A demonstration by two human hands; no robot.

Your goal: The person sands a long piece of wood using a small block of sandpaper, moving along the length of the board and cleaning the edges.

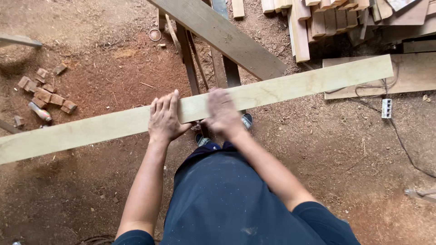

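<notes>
Both hands, left hand and right hand, rest atop the plank.

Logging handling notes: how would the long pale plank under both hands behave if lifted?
The plank looks stiff and straight, probably not floppy. Its length suggests it would swing awkwardly. Being flat, it seems unlikely to roll. The left hand lies flat on it.

- Soft, even daylight fills the scene; nothing is harshly lit and there is no glare.
- The right hand is smeared by motion blur, its fingers indistinct.
- The left hand is sharp, casting only a faint shadow on the pale plank beneath it.
- Far left of the left hand, a dim shadow darkens the dirt floor.
- Straight boards bow slightly toward the edges.
</notes>
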